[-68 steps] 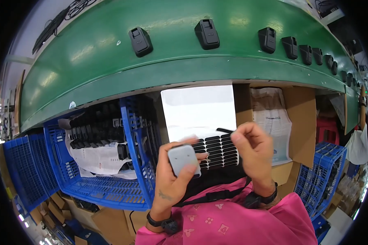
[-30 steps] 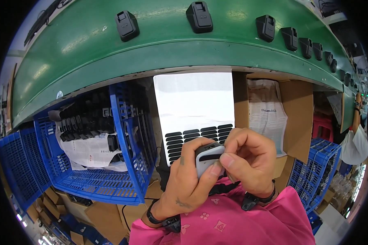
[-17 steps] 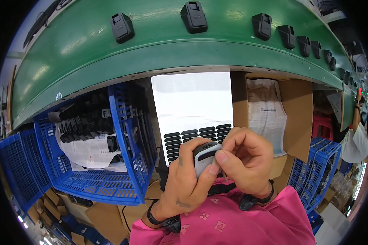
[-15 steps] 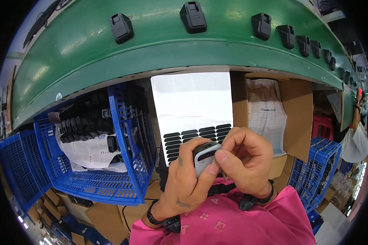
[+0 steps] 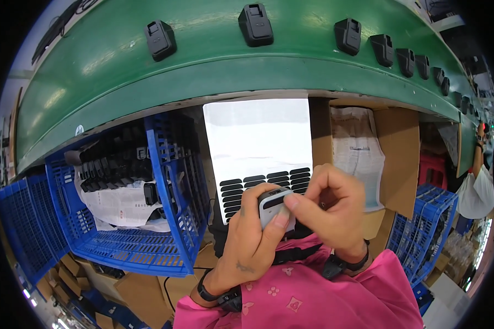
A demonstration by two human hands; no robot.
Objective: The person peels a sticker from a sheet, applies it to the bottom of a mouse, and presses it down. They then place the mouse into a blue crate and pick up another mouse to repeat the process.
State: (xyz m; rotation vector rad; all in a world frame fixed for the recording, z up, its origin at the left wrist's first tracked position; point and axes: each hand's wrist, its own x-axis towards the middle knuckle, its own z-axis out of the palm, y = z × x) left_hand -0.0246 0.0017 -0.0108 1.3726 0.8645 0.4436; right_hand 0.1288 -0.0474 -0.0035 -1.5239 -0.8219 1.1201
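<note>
My left hand (image 5: 244, 241) is wrapped round a small rounded grey-and-black device (image 5: 267, 217), its thumb lying across the pale face. A narrow black oval strip (image 5: 273, 202) sits near the device's upper end, and a port-like slot shows on the end edge. My right hand (image 5: 332, 214) is beside it, thumb tip at the device's edge close to the strip. Its other fingers are curled in; whether they hold anything is hidden. Behind the device lies a white sheet (image 5: 258, 137) with rows of black oval pieces (image 5: 278, 177) on its near part.
A green bench (image 5: 203, 71) crosses the far side, with black cradle-shaped units (image 5: 256, 24) spaced along it. At left is a blue crate (image 5: 173, 219) containing black parts and newspaper. An open carton (image 5: 398, 156) and another blue crate (image 5: 422, 230) are at right.
My right thumb and index finger have spread apart slightly, and the thumb has shifted left against the device. The black strip shows more fully. My left hand keeps its hold.
</note>
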